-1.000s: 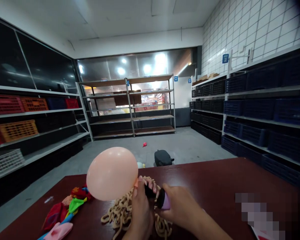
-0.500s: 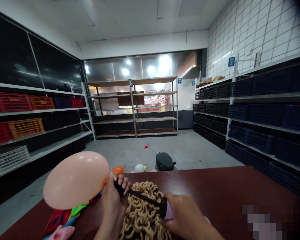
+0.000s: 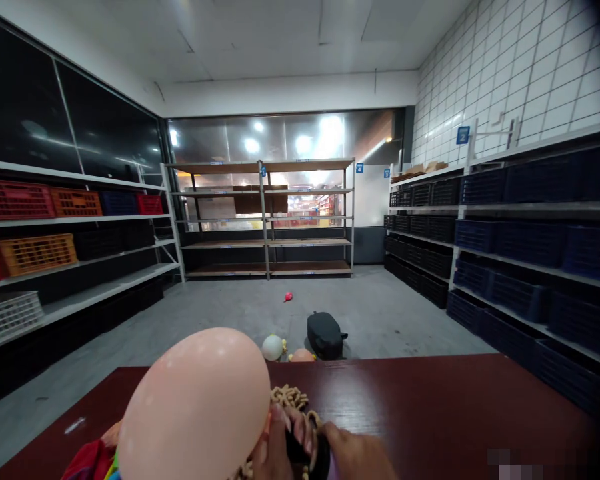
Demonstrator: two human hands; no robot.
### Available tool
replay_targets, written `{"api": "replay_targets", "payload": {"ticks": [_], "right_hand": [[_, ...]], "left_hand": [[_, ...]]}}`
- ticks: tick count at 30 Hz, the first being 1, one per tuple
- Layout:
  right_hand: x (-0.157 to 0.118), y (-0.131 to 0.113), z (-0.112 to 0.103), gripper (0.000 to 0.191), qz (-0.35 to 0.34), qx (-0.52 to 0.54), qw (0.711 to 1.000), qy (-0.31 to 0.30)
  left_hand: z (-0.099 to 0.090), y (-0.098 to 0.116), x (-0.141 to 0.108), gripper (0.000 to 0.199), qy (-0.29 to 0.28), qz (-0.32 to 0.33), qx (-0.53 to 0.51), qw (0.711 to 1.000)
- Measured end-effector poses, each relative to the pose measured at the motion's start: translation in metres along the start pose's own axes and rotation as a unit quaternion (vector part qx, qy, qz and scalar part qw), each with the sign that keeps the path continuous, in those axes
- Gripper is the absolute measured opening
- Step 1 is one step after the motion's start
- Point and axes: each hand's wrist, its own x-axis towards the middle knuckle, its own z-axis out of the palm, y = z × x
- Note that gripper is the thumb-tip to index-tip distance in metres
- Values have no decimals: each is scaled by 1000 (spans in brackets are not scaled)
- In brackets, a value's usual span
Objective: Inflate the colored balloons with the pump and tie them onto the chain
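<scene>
A large peach balloon (image 3: 195, 403) swells at the lower left of the view. My left hand (image 3: 276, 440) is closed at the balloon's neck, with its fingers round the black end of a balloon pump (image 3: 323, 457). Close beside it, my right hand (image 3: 363, 453) grips the pump's lilac part, much of which the fingers hide. Behind both hands lies a heap of tan, curly cord-like pieces (image 3: 289, 397), partly covered by the hands and the balloon. Flat coloured balloons (image 3: 93, 460) rest on the table at the lower left.
The dark red table (image 3: 430, 400) spans the foreground. Beyond it on the floor are a white balloon (image 3: 273, 347), a peach balloon (image 3: 301, 356), a dark bag (image 3: 325, 335) and a small red balloon (image 3: 288, 297). Shelves with crates (image 3: 37, 255) line the sides.
My hands have come close together, so the pump's black rod no longer shows between them. The inflated balloon has swung right and looks larger. The view has tilted slightly.
</scene>
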Motion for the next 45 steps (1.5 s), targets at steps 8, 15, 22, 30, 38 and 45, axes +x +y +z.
{"api": "replay_targets", "payload": {"ticks": [8, 15, 22, 30, 38, 45], "right_hand": [[-5, -9, -34, 41, 32, 118, 992, 19], [-13, -9, -57, 28, 28, 131, 990, 43], [-14, 7, -61, 25, 30, 61, 997, 22], [-13, -2, -48, 24, 25, 49, 998, 6], [-14, -9, -49, 28, 10, 64, 998, 9], [-10, 0, -39, 38, -18, 29, 998, 59]], "left_hand": [[27, 24, -2, 46, 27, 54, 5, 998], [19, 100, 22, 30, 13, 179, -18, 984], [2, 80, 34, 30, 32, 178, -50, 982], [18, 15, 5, 33, 0, 70, -42, 997], [27, 2, -6, 33, 11, 60, -33, 998], [9, 61, 13, 24, 31, 132, -55, 989]]}}
